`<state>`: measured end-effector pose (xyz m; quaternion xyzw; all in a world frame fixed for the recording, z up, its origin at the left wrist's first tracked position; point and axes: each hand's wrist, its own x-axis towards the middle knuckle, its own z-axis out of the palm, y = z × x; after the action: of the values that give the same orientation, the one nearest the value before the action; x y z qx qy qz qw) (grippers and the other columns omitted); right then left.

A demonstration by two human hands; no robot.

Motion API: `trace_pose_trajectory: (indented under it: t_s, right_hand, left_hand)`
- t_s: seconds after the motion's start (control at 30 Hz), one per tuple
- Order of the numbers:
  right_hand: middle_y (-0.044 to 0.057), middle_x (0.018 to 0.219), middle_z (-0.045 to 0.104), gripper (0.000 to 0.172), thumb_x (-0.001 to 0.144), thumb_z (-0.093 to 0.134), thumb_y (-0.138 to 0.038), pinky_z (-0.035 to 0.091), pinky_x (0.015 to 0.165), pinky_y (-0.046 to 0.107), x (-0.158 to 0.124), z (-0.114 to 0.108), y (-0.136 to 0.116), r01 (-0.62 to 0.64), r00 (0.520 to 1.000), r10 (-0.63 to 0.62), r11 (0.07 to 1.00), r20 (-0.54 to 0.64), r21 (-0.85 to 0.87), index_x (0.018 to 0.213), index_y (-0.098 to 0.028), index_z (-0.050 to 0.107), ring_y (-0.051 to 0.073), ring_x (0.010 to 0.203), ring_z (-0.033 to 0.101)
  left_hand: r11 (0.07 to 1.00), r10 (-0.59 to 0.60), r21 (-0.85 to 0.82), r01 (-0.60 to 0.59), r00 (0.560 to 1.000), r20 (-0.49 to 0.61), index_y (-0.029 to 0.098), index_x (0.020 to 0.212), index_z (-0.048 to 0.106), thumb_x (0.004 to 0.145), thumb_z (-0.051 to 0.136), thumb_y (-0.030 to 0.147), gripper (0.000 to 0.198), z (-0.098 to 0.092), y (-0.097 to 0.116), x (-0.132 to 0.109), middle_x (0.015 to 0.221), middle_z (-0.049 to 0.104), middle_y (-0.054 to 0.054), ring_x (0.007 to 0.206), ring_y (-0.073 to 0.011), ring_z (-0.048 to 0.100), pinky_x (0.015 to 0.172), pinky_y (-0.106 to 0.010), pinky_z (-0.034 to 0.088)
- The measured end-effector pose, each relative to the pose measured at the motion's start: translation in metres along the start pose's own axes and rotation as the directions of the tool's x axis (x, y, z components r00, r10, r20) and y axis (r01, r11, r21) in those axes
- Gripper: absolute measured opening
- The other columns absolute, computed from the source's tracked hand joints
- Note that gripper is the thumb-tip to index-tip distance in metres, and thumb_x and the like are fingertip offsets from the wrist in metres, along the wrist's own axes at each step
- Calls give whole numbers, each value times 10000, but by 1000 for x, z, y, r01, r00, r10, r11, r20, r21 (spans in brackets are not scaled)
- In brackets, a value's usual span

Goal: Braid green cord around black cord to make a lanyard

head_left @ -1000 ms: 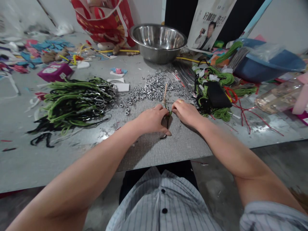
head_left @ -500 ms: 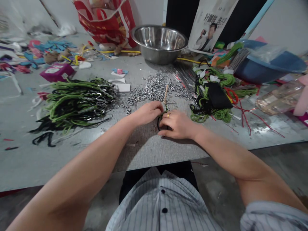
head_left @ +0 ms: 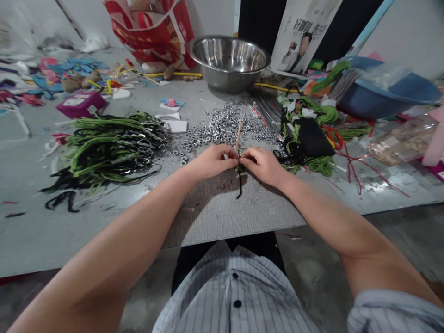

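Note:
My left hand (head_left: 215,162) and my right hand (head_left: 263,164) meet at the middle of the grey table (head_left: 222,212), fingers pinched together on a green and black cord piece (head_left: 239,178). Its black tail hangs down towards me onto the table. A thin wooden stick (head_left: 238,134) stands up just behind my fingertips. Behind the hands lies a scatter of small silver metal nuts (head_left: 222,127).
A pile of green and black cords with metal rings (head_left: 111,145) lies to the left. Loose green cord and a black pouch (head_left: 314,136) sit to the right. A steel bowl (head_left: 229,60), red bag (head_left: 152,27), blue basin (head_left: 385,90) and purple box (head_left: 80,104) stand further back.
My right hand has lifted off the table from beside the cord and moved up to meet the left hand. The cord's black tail now hangs straight below the fingers.

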<state>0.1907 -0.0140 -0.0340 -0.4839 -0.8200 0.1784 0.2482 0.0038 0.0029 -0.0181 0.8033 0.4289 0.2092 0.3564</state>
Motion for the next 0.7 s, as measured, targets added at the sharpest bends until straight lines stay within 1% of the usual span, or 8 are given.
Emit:
trace_pose_trajectory:
  t_s: [0.13, 0.23, 0.3, 0.4, 0.53, 0.6, 0.7]
  right_hand:
    - [31, 762, 603, 197, 860, 478, -337, 349, 647, 272, 1, 1, 2, -10, 1000, 10, 1000, 0, 20, 810, -174, 577, 143, 681, 502]
    - [31, 767, 606, 206, 858, 498, -351, 348, 639, 265, 0, 0, 0, -9, 1000, 9, 1000, -18, 22, 826, -169, 588, 136, 676, 502]
    - [36, 772, 609, 248, 855, 520, -397, 345, 633, 266, 0, 0, -2, -9, 1000, 9, 1000, -13, -17, 836, -164, 603, 138, 678, 510]
    - [47, 769, 618, 309, 830, 565, -461, 342, 638, 277, -1, 0, -7, 7, 999, -1, 990, 46, -142, 829, -161, 635, 156, 699, 533]
    - [56, 775, 640, 250, 830, 588, -392, 345, 662, 287, -2, 1, -13, 45, 993, -13, 958, 113, -282, 868, -161, 674, 175, 738, 559]
    - [60, 797, 650, 220, 840, 573, -346, 352, 670, 288, -2, -1, -13, 74, 989, -31, 950, 146, -303, 901, -165, 682, 178, 756, 568]
    - [65, 841, 660, 203, 836, 576, -315, 364, 688, 286, -3, -5, -10, 148, 973, -88, 947, 213, -287, 924, -170, 686, 176, 769, 572]
  left_hand:
    - [997, 27, 75, -24, 999, -34, 169, 747, 623, 769, 559, 256, 110, 3, -5, 2, 766, 628, -4, 720, -107, 551, 666, -237, 434]
    - [996, 17, 89, -11, 997, -69, 173, 743, 628, 780, 558, 236, 101, 5, -6, 3, 767, 642, 1, 721, -102, 557, 667, -230, 433]
    - [996, -1, 91, 10, 996, -92, 171, 740, 632, 780, 558, 232, 104, 6, -6, 3, 755, 645, 5, 705, -98, 555, 653, -227, 429]
    - [995, -32, 94, 44, 992, -123, 164, 732, 641, 779, 549, 227, 121, 7, -6, 4, 724, 642, 6, 679, -97, 551, 630, -226, 422]
    - [993, -44, 105, 59, 989, -139, 163, 733, 661, 769, 557, 215, 121, 9, -5, 5, 742, 660, 3, 684, -95, 561, 649, -230, 428]
    - [992, -63, 101, 78, 987, -147, 166, 736, 671, 757, 572, 204, 108, 10, -3, 5, 750, 668, 4, 682, -95, 564, 654, -232, 431]
    - [989, -107, 89, 121, 983, -153, 165, 734, 676, 738, 594, 192, 87, 12, 0, 4, 747, 676, 4, 675, -96, 569, 656, -235, 434]
